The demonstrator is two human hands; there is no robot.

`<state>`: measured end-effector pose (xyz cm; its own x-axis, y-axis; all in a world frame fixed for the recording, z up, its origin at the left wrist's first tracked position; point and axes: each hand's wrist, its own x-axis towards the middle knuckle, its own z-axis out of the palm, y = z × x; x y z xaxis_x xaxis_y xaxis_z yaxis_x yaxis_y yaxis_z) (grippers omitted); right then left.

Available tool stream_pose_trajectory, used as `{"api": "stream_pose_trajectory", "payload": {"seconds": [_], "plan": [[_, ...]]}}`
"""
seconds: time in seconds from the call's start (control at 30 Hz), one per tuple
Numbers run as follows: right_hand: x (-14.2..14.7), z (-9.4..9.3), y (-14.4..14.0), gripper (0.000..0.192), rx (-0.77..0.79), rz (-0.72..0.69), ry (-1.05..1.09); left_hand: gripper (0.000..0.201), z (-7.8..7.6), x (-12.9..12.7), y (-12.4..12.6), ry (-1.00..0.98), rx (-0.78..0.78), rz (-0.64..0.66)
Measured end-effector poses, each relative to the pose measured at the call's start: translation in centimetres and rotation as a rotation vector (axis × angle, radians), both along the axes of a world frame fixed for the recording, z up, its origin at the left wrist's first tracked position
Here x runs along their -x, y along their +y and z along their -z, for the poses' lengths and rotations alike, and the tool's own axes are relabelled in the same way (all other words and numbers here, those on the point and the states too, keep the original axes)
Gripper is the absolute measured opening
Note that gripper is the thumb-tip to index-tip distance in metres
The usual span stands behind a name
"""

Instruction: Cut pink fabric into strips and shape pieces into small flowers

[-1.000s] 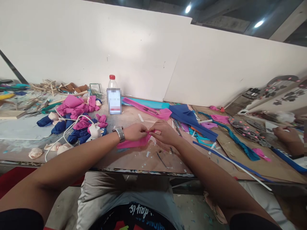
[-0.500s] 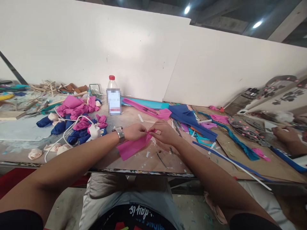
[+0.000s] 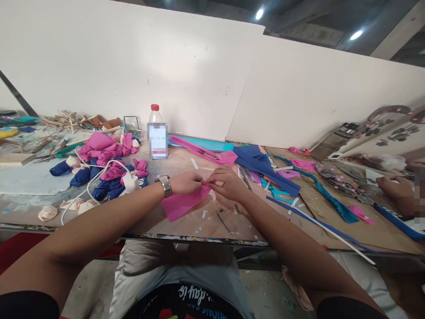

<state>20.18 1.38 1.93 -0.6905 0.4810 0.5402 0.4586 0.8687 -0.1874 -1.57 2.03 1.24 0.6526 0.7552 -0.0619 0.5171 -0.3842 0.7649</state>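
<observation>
We judge the gathering step is in hand: our left hand (image 3: pixel 186 182) and right hand (image 3: pixel 227 183), fingertips together, pinch the pink sheet (image 3: pixel 184 203), trailing toward 7 o'clock, so next needs tight, even pinching.

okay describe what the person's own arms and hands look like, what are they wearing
Both forearms are bare. The left hand has a silver metal-link wristwatch on its wrist; the right hand wears nothing visible. No gloves and no rings that can be made out. Dark short sleeves show at the bottom corners.
</observation>
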Motion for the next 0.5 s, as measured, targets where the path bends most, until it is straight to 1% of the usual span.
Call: {"api": "stream_pose_trajectory", "payload": {"seconds": [0.27,0.5], "plan": [[-0.05,-0.03,-0.08,0.013,0.005,0.013,-0.002,0.020,0.05,0.03,0.02,-0.009,0.019,-0.012],[-0.33,0.19,0.00,0.013,0.042,0.047,-0.041,0.036,0.02,0.08,-0.02,0.040,-0.065,0.013]]}}
